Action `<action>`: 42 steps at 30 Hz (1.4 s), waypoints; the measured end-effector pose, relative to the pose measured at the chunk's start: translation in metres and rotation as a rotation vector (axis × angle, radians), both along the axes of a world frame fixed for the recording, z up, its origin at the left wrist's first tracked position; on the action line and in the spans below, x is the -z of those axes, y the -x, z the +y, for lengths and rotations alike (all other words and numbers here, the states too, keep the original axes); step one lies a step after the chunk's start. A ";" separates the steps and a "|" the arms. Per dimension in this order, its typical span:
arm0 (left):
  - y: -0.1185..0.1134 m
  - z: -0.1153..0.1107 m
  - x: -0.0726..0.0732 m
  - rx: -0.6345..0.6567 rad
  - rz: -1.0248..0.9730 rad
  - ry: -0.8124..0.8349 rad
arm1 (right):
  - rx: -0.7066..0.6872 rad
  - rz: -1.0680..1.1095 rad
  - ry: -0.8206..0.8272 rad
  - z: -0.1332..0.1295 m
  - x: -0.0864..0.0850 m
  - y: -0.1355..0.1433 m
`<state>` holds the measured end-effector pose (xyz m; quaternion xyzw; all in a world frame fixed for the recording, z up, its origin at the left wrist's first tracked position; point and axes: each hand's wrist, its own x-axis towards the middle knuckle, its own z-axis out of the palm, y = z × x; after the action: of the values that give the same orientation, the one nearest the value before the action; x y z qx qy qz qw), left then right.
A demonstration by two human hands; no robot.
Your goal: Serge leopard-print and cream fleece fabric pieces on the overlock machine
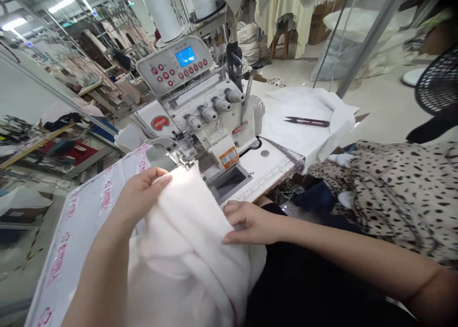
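White fleecy fabric [186, 212] lies over the front of an overlock sewing machine [214, 112] and hangs toward my lap. Its far edge reaches the lit presser foot [186, 165]. My left hand [145, 188] pinches the fabric's left edge just short of the foot, thumb against fingers. On the right, my right hand [248, 222] grips the fabric's right edge between thumb and curled fingers, lower down and nearer my body. The needle area is partly hidden by the machine head and the cloth.
Thread snips [307, 121] lie on white cloth [289, 102] right of the machine. A control panel [175, 64] with a lit screen tops the machine. Spotted fabric [404, 188] is heaped at right, below a black fan [438, 83]. Thread cones [162, 12] stand behind.
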<state>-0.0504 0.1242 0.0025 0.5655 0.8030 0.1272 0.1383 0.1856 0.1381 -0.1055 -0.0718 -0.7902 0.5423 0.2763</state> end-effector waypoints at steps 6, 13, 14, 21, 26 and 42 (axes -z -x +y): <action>-0.011 -0.004 0.007 -0.014 0.198 -0.059 | -0.022 -0.056 0.256 -0.023 -0.006 -0.014; -0.020 -0.007 0.017 -0.010 0.406 -0.047 | 0.153 -0.091 0.168 -0.042 0.000 -0.023; -0.020 -0.004 0.017 -0.013 0.420 -0.030 | 0.168 -0.087 0.144 -0.040 0.002 -0.022; -0.010 0.017 0.016 -0.054 0.460 0.012 | 0.280 -0.079 -0.004 -0.026 0.010 -0.014; -0.006 0.019 0.019 -0.049 0.457 -0.012 | 0.246 -0.098 0.148 -0.032 0.012 -0.017; 0.054 0.090 0.024 -0.101 0.412 -0.261 | 0.100 0.056 0.706 0.024 0.000 0.027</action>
<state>-0.1045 0.2138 -0.0219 0.5517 0.8184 0.1185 -0.1092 0.1588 0.1623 -0.1053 -0.1867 -0.5416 0.7696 0.2820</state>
